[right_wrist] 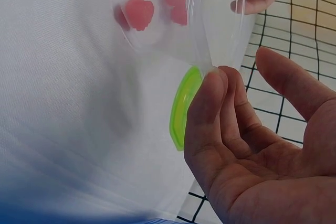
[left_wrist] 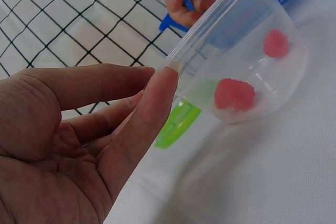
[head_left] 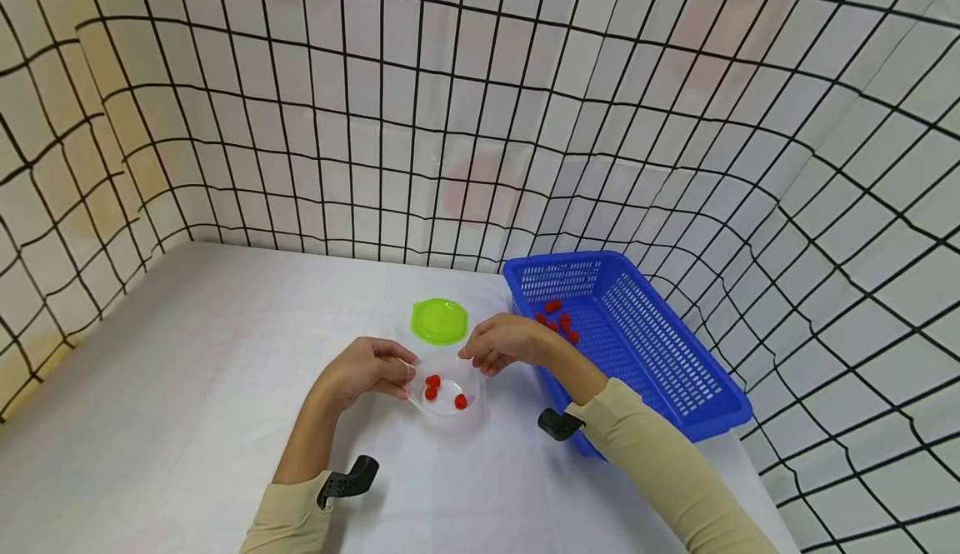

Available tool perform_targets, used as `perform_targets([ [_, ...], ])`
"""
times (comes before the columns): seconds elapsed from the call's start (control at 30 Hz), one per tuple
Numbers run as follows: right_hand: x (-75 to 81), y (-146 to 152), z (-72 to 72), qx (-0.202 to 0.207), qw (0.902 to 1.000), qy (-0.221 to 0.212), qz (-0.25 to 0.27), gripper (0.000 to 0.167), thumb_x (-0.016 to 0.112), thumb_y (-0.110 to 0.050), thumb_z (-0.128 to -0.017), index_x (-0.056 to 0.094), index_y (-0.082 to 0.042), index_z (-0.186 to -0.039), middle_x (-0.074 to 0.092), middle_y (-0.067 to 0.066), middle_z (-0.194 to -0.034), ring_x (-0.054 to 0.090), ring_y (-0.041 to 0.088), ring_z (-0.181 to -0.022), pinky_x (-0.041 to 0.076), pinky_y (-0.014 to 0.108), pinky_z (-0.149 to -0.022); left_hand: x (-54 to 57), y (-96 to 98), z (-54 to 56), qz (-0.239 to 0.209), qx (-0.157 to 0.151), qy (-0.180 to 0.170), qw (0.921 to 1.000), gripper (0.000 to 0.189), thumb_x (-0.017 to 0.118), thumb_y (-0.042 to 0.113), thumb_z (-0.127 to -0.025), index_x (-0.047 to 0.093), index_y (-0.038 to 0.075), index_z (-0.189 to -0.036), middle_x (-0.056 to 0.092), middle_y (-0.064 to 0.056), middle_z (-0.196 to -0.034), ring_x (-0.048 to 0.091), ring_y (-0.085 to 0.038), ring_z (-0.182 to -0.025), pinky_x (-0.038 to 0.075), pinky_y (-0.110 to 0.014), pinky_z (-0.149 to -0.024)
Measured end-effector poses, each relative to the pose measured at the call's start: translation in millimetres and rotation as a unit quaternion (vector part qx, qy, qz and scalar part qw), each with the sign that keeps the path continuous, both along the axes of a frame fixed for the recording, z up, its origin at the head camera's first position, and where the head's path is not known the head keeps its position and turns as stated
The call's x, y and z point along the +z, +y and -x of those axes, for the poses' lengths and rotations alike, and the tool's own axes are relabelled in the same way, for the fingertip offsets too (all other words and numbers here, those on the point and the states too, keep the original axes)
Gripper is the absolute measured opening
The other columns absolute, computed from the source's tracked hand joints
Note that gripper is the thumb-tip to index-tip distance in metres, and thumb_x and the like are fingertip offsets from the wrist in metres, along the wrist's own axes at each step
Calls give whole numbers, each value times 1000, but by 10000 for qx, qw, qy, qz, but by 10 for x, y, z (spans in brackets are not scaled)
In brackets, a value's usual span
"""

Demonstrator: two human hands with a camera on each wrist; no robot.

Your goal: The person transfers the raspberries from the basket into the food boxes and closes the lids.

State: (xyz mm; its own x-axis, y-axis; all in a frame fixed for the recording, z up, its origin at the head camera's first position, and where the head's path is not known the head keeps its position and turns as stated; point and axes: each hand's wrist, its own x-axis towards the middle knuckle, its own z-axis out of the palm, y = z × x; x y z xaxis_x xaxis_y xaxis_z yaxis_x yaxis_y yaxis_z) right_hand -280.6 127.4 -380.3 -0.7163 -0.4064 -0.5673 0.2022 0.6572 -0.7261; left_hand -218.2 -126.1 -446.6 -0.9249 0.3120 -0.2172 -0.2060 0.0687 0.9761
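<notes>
A clear plastic bowl (head_left: 474, 383) stands between both hands, with several red raspberry-like berries (head_left: 461, 401) at its bottom. My left hand (head_left: 367, 371) pinches the left side of its rim between thumb and fingers. At the far right of the rim, fingertips of my right hand (head_left: 508, 339) take hold of the edge; one digit stands apart from the rim in the right wrist view. Just beyond the bowl, a lime green lid (head_left: 439, 321) lies flat on the table.
To the right, a blue slotted basket (head_left: 660, 329) holds more red berries (head_left: 565, 321) in its far left part; the right forearm passes over its near left side. Black wire mesh (head_left: 420, 137) surrounds the white-covered table (head_left: 187, 371) at the back and sides.
</notes>
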Motion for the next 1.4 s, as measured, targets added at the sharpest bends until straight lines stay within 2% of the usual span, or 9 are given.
perform_targets([
  [0.37, 13, 1, -8, -14, 10000, -25, 28, 22, 74, -23, -92, 68, -3, -100, 67, 11, -89, 65, 21, -76, 62, 28, -75, 9, -2, 3, 31, 1, -6, 10000, 29, 66, 2, -91, 64, -13, -116, 69, -11, -89, 68, -19, -67, 64, -33, -70],
  [0.53, 18, 6, 5, 9, 10000, -60, 71, 23, 74, -23, -92, 68, -3, -101, 68, 12, -91, 67, 22, -78, 62, 29, -76, 7, 3, 9, 43, -3, -35, 10000, 29, 65, 2, -91, 65, -13, -116, 70, -11, -91, 68, -19, -67, 64, -33, -70],
  [0.63, 39, 20, 17, 9, 10000, -58, 73, 25, 74, -23, -92, 68, -2, -105, 68, 14, -96, 69, 27, -85, 63, 30, -78, 5, 7, 12, 48, -7, -41, 10000, 28, 65, 2, -91, 65, -12, -116, 70, -11, -90, 68, -19, -67, 64, -33, -69],
  [0.77, 117, 48, 33, -31, 9999, 92, 51, 29, 73, -23, -93, 68, 0, -110, 69, 19, -106, 69, 34, -95, 63, 31, -79, 3, 7, 12, 43, -17, -47, 10000, 29, 66, 2, -91, 64, -13, -116, 70, -11, -91, 68, -19, -68, 64, -33, -70],
  [1.0, 312, 179, 89, -393, 9976, 536, 185, 26, 73, -23, -93, 70, -3, -108, 69, 14, -98, 69, 24, -83, 63, 34, -82, 3, -3, 7, 5, -25, -36, 10000, 30, 66, 2, -91, 63, -13, -117, 69, -11, -91, 68, -19, -68, 64, -33, -70],
  [1.13, 419, 298, 107, -504, 9955, 756, 256, 31, 72, -23, -94, 69, -1, -115, 69, 15, -102, 71, 25, -87, 63, 36, -85, 7, -7, 1, 4, -28, -32, 10000, 30, 66, 2, -91, 64, -13, -117, 69, -11, -90, 68, -19, -68, 64, -32, -70],
  [1.4, 523, 549, 169, -808, 9925, 704, 587, 36, 70, -18, -96, 63, 5, -122, 67, 14, -100, 71, 22, -85, 62, 39, -90, 4, 6, -1, 49, -12, -29, 10000, 30, 67, 3, -91, 64, -12, -117, 69, -12, -93, 68, -19, -69, 64, -32, -70],
])
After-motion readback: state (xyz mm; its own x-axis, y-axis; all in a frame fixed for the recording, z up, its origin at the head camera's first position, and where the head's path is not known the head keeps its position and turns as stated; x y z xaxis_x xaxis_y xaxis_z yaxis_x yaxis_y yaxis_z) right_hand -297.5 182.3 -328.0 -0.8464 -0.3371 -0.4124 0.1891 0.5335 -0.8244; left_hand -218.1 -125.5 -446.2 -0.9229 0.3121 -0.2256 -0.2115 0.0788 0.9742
